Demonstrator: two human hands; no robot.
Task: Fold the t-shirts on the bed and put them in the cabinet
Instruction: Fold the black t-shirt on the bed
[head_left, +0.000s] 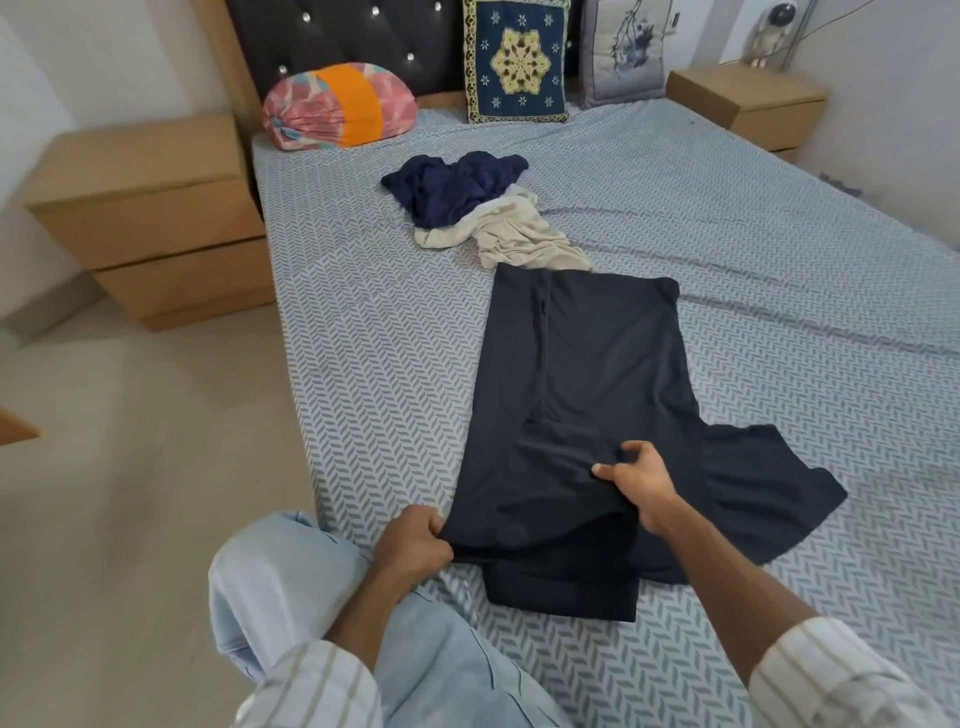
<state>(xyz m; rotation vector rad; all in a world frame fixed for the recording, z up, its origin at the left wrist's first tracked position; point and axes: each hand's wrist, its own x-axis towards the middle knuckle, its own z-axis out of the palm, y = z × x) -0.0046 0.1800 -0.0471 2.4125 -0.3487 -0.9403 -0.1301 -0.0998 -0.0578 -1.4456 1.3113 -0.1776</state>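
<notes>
Bedside cabinet in light wood with two drawers (150, 218) is standing at far left, beside the bed with a grey-and-white chevron sheet (363, 322). Left hand (413, 545) is gripping the near left edge of the dark navy t-shirt (587, 384), fingers curled round the fabric. That shirt is lying lengthwise on the sheet, its left side folded over. Right hand (641, 480) is pinching a fold of the same shirt near its middle. Beyond it, a crumpled beige t-shirt (514, 234) is touching its far end, with a crumpled dark blue t-shirt (447, 189) lying partly over the beige one. A second light wooden bedside cabinet (748, 104) is standing at far right. No readable writing or labels are showing on any garment.
</notes>
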